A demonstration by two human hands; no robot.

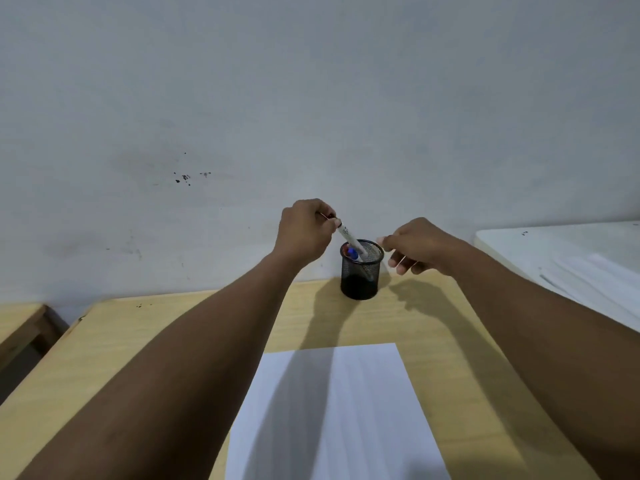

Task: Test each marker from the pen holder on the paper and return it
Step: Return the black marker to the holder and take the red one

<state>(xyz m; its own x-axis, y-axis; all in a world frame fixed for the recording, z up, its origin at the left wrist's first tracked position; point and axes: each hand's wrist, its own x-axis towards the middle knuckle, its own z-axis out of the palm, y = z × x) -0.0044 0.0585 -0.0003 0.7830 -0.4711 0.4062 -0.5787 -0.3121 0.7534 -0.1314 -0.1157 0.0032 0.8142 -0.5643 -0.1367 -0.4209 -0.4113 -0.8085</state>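
Note:
A black mesh pen holder (360, 282) stands at the far edge of the wooden table, near the wall. My left hand (304, 233) pinches the top end of a white marker (349, 239), which leans with its lower end inside the holder. Red and blue marker caps (350, 252) show inside the rim. My right hand (415, 247) hovers just right of the holder's rim with its fingers loosely curled, and I see nothing in it. A white sheet of paper (346, 410) lies on the table in front of me, partly shadowed by my arms.
The light wooden table (173, 341) ends at the grey wall behind the holder. A white table (554, 258) with loose sheets stands to the right. A second wooden surface (20, 323) sits lower at the left, across a gap.

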